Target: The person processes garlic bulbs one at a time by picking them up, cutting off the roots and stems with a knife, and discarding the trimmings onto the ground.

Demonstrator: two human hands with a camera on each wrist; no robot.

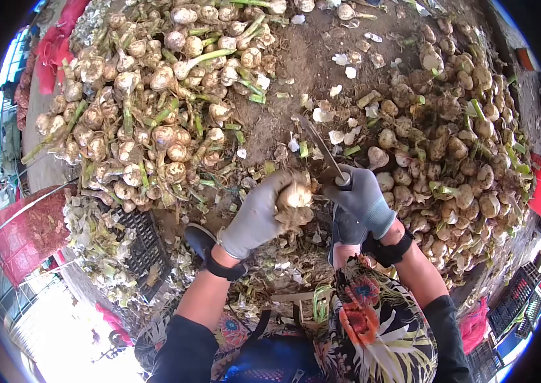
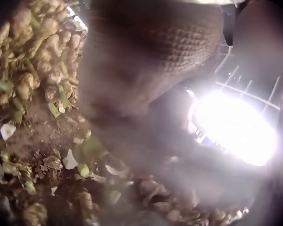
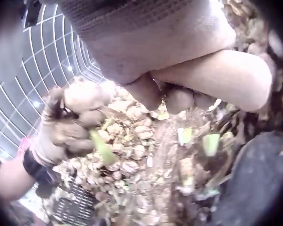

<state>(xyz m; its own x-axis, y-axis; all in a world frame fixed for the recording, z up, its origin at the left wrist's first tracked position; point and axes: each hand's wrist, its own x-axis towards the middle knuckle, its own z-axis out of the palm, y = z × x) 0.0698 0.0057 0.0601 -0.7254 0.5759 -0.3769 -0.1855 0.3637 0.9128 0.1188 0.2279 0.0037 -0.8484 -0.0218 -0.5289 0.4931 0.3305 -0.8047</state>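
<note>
My gloved left hand (image 1: pixel 252 218) grips a garlic bulb (image 1: pixel 296 195), blurred in the head view, with dirty outer skin around it. In the right wrist view this left hand (image 3: pixel 56 129) holds the bulb up, and a green piece of stem (image 3: pixel 102 148) shows close by. My gloved right hand (image 1: pixel 365 199) grips a knife (image 1: pixel 323 148) whose blade points up and to the left, away from me. The knife stands just right of the bulb, apart from it. In the left wrist view the glove (image 2: pixel 146 61) fills the upper middle, dark and blurred.
A large heap of garlic with stems (image 1: pixel 155 108) lies at the left, and a heap of trimmed bulbs (image 1: pixel 468 172) at the right. Cut stems and peel litter the dirt (image 1: pixel 302 57) between them. A black crate (image 1: pixel 143 246) and red mesh bag (image 1: pixel 28 223) stand lower left.
</note>
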